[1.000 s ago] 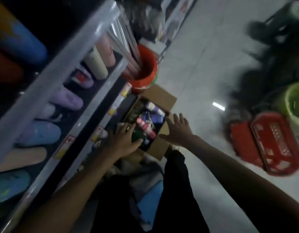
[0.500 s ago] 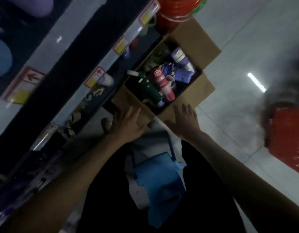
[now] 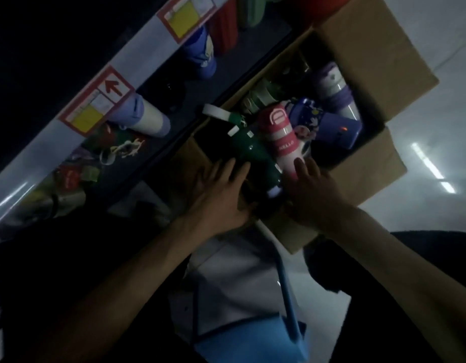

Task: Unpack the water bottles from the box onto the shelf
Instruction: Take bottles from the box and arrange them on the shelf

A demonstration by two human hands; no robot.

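Shelf point(image 3: 145, 56) runs across the upper left of frame, with a white bottle point(image 3: 148, 119) on it. Open box point(image 3: 370, 56) sits upper right, just beside the shelf, holding heaped water bottles point(image 3: 334, 124). Your left hand point(image 3: 221, 195), fingers spread flat, rests at the box's near edge by the green bottle point(image 3: 252, 150). Your right hand point(image 3: 313, 195), fingers straight, touches the pink bottle point(image 3: 284, 142).

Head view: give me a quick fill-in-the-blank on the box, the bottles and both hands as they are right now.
1. Fingers of the right hand touch the pink bottle, lettered ____.
2. The left hand lies open over the near edge of the ____ box.
3. The price label on the shelf edge shows a red ____.

Missing words: HELLO; cardboard; arrow.
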